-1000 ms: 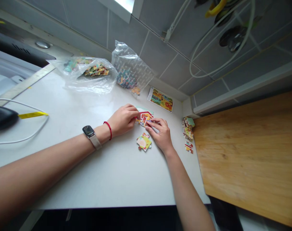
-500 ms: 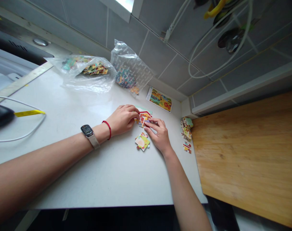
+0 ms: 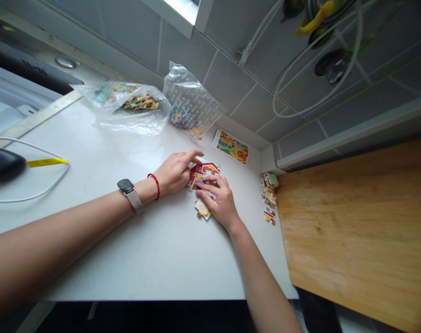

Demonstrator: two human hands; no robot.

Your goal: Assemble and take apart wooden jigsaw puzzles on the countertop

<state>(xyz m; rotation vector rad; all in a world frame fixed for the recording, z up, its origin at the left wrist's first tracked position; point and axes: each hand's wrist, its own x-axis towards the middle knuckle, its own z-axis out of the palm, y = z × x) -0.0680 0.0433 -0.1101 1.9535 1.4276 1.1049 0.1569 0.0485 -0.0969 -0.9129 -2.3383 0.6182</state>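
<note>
From my remote view on the head camera, I see two bare forearms reaching across a white tabletop from the bottom of the frame. The left hand, with a smartwatch and a red cord bracelet at the wrist, lies open with its fingers spread, and its fingertips sit at the edge of a small joined group of jigsaw pieces showing a red barn; I can see no firm hold. The right hand curves over that group, its fingers lying on the pieces, and I cannot tell whether it is gripping them or only pressing down. Another jigsaw piece sits just under the right hand's edge, touching or nearly touching the group. Toward the wall are two small stacks of pieces, a picture card, and two clear plastic bags of pieces. My main worry is the smooth tabletop: one careless push could slide the group apart, and the heel of the right hand could knock the nearby piece out of line. The stacks could also topple if bumped.
</note>
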